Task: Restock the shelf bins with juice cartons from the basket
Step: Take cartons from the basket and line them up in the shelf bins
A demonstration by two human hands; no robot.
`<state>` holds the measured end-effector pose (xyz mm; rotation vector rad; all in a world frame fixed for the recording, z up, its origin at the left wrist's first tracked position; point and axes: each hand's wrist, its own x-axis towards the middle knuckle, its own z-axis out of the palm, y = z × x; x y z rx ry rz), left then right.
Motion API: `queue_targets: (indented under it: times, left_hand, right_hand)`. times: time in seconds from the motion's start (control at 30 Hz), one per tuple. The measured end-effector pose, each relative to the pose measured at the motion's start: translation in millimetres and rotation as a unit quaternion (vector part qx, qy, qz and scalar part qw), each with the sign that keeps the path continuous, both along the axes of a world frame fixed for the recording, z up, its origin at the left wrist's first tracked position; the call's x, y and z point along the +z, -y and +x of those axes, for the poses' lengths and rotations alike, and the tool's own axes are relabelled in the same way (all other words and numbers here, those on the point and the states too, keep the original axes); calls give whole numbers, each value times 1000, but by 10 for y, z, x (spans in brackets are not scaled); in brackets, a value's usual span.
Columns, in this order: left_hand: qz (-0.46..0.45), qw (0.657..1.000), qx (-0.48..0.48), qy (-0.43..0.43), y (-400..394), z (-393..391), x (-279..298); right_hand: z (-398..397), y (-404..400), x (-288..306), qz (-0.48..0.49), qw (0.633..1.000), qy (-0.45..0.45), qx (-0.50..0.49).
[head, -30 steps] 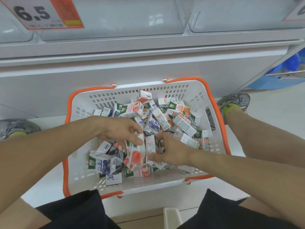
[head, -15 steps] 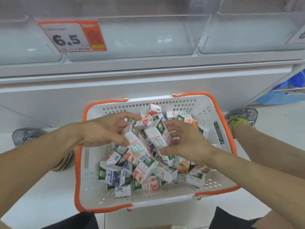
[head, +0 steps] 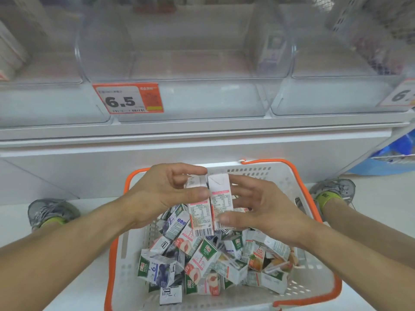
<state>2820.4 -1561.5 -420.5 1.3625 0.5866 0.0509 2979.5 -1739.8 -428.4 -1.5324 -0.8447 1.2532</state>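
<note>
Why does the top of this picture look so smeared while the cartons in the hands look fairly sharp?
Head view: the clear shelf bins at the top are blurred and hazy, the shelf edge bows from wide-angle distortion, while the two held cartons and the 6.5 price tag read clearly; lighting is even, with soft shadows in the basket.

Single head-worn view, facing forward and down, close above basket [head: 251, 170]

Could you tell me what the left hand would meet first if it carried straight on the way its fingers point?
Probably the carton in the right hand; the left hand points rightward, its own carton alongside.
</note>
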Motion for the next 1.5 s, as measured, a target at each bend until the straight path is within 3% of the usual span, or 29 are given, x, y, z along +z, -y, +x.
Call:
queue_targets:
  times: [0.23, 0.4, 0.6, 0.83, 1.07, 1.2, 1.37, 1.5]
  left_hand:
    - [-7, 1000, 14, -22, 35, 37, 12]
    - [-67, 998, 0, -12, -14, 23, 7]
    - [-144, 987, -78, -10, 3, 77, 2]
    - [-180, 967, -180, -4, 11, 147, -91]
    - [-168, 970, -165, -55, -33, 148, -182]
    - [-180, 970, -162, -29, -26, 129, -209]
    - [-58, 983, -161, -71, -24, 29, -265]
    - [175, 960, -180, -123, 5, -64, -193]
  right_hand:
    - [-54, -15, -12, -12, 1000, 20, 15]
    - [136, -17, 159, 1, 997, 19, 80]
    - [221, -60, 290, 42, 993, 88, 67]
    - [201, -105, 277, 30, 977, 87, 194]
    - [173, -170, 198, -19, 969, 94, 230]
    - [163, -183, 189, 4, 968, 104, 226]
    - [194, -220, 115, 0, 973, 135, 185]
    - [267, -280, 74, 6, 980, 149, 128]
